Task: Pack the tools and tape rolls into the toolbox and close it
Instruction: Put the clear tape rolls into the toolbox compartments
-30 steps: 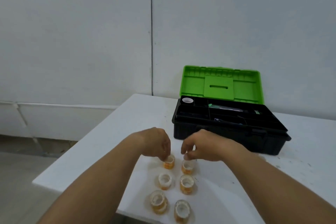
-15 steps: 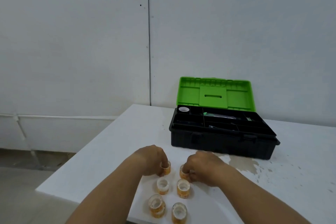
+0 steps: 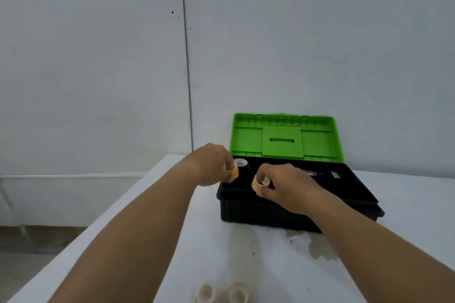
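The black toolbox [image 3: 258, 214] stands open on the white table, its green lid [image 3: 285, 138] upright against the wall. My left hand [image 3: 209, 165] grips a small orange tape roll [image 3: 233, 172] over the box's left compartments. My right hand [image 3: 285, 186] holds another orange tape roll [image 3: 257, 184] above the box's front left part. A white tape roll [image 3: 240, 162] lies in the far left compartment. A dark tool with a green end [image 3: 330, 174] rests in the tray further right. Two tape rolls [image 3: 205, 293] [image 3: 237, 293] remain on the table at the bottom edge.
The white table [image 3: 172, 241] ends at its left edge, with floor below. A wet stain [image 3: 317, 248] marks the table in front of the toolbox. A grey wall stands right behind the box.
Both hands have lifted a tape roll each from the group on the table and carried them forward over the open toolbox. The camera view has tilted with them.
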